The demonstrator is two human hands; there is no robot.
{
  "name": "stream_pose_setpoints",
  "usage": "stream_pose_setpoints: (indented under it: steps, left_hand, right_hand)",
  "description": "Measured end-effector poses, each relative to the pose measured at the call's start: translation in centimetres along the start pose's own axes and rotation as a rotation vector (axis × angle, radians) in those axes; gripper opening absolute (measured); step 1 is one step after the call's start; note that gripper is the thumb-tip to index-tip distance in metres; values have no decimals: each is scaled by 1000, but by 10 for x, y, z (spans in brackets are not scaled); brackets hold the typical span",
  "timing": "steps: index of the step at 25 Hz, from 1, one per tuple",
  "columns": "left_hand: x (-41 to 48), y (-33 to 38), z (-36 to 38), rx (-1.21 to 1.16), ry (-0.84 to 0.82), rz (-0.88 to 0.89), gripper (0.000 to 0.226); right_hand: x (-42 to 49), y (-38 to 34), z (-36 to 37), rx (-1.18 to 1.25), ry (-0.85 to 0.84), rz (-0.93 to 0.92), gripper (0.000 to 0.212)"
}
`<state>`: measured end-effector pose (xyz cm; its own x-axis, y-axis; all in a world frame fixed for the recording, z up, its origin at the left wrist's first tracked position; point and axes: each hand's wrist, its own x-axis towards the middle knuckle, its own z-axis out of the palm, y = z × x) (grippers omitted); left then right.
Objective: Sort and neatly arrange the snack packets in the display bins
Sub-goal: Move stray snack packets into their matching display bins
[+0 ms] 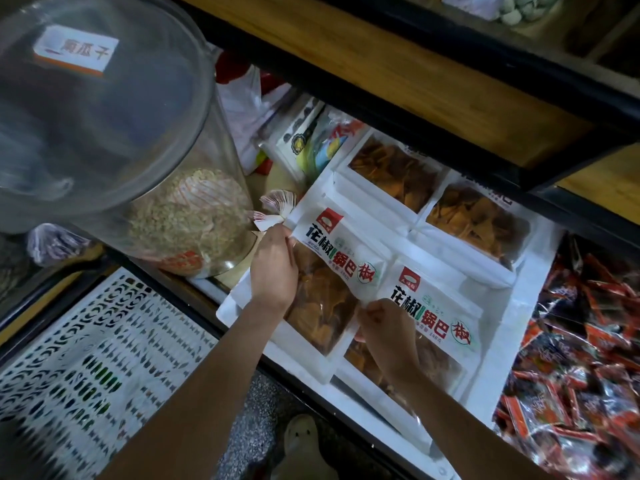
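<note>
Left hand (273, 271) grips top corner of snack packet (332, 261) lying in white bin (526, 299), near-left part. Right hand (388, 327) pinches same packet's opposite edge. Matching packets (436, 317) fill rest of bin.

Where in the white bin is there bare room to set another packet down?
Bare white shows along the bin's right side, between the front right packet and the red packets. Elsewhere it is crowded: back packets fill the rear, and the left hand and right hand hold the front left packet.
</note>
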<state>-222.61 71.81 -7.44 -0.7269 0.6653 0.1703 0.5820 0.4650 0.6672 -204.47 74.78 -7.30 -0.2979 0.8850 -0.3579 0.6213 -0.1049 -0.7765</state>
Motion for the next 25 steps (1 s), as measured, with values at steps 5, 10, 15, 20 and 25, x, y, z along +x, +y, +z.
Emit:
stream_pose_setpoints:
  steps: [5,10,15,20,25]
  left_hand:
    - [-2,-9,8,-198,44,54,16]
    - [-2,-9,11,-281,95,119,17]
    - [4,-10,19,-272,-15,24,15]
    - [1,-9,-6,202,-205,-28,27]
    - [-24,-27,-28,402,-174,17,25]
  right_hand:
    - [-2,13,11,91,95,-39,15]
    - [0,21,11,56,156,-140,16]
    - [12,13,8,70,-31,12,11]
    - [39,-8,-9,-448,87,-329,30]
    - [115,-42,5,-506,-139,-200,49]
